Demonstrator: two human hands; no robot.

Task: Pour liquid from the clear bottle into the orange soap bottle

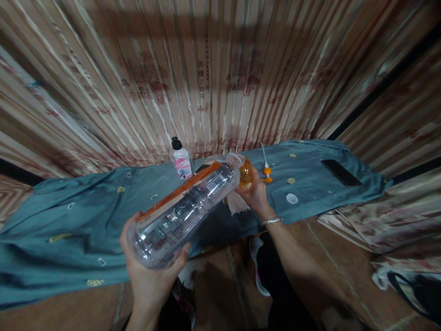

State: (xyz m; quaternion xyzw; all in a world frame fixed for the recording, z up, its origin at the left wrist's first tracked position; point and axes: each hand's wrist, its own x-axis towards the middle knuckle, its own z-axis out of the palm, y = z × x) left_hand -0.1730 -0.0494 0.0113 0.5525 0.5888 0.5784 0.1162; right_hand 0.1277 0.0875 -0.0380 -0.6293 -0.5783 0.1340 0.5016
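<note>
A large clear plastic bottle with an orange-edged label lies tilted across the middle of the view, its neck up and to the right. My left hand is wrapped round its base. My right hand grips a smaller bottle of amber colour, close by the big bottle's mouth. Whether the two mouths touch cannot be made out. To the right of that hand lies an orange pump head with a pale tube. A white round cap rests on the blue-green cloth.
A clear bottle with a black cap and pink label stands at the back. A dark phone lies at the right. A whitish cloth is under my right hand. Striped curtains hang behind; a dark bag is at lower right.
</note>
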